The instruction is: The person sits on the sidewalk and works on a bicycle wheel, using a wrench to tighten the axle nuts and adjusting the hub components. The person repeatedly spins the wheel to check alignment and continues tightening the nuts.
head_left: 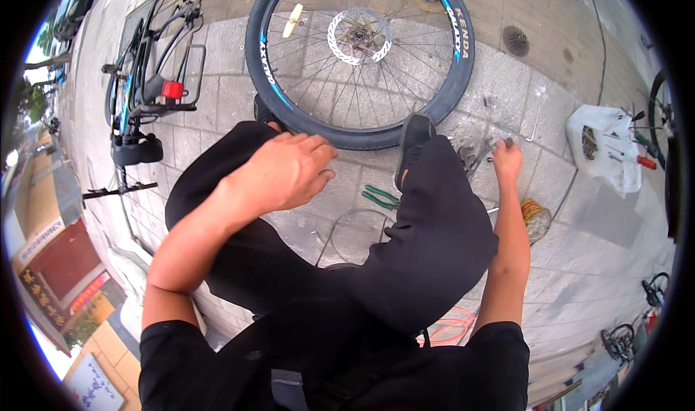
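Note:
A bicycle wheel (262,85) with a black tyre, spokes and a silver disc rotor (360,36) lies flat in front of me. My left hand (295,170) hovers above my left knee, close to the wheel's near edge. Its fingers are loosely bent, the thumb stands apart, and nothing shows in it. Out to the right, my right hand (507,157) reaches down beside metal tools (474,159) on the ground, its fingertips pinched together. Whatever they hold is too small to make out. Green-handled pliers (381,196) lie between my legs.
A bicycle (137,96) with a red light stands at the left. A sprocket cassette (515,41) and an L-shaped hex key (536,121) lie right of the wheel. Farther right is a white tray (592,161) with tools. A yellow-topped container (536,219) and orange hose (455,326) are nearer.

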{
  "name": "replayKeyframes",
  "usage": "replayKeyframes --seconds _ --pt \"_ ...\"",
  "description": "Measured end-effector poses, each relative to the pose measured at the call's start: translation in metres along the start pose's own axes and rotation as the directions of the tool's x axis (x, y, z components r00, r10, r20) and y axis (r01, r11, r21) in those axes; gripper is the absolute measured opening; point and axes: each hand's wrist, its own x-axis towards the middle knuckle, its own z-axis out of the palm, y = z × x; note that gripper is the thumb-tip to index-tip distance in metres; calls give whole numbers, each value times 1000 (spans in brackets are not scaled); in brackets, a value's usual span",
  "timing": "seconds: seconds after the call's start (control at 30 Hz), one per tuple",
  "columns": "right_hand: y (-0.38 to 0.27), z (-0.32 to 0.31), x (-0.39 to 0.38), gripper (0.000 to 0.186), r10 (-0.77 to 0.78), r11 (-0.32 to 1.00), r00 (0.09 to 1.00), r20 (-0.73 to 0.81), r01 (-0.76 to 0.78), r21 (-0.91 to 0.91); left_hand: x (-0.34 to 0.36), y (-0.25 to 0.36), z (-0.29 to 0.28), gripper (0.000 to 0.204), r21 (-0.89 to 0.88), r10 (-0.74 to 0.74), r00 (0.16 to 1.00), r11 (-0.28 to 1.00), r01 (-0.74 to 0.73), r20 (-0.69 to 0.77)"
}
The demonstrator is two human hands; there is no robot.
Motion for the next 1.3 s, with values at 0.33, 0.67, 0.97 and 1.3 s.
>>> replayKeyframes --seconds 0.33,0.67,0.97,1.3 --pt "-408 -60 -16 38 -733 657 625 269 753 41 -15 25 -19 22 195 174 984 965 -177 36" --pt "-464 42 -22 35 -732 568 545 410 820 -76 -84 -8 -49 24 51 143 985 988 -148 102" --pt "-479 58 -22 35 -698 578 577 424 803 -142 -122 -32 -54 18 9 52 996 999 -51 -71" --pt "-477 53 -24 32 -675 554 578 458 808 -202 -127 -32 -52 18 31 63 996 998 -61 -62"
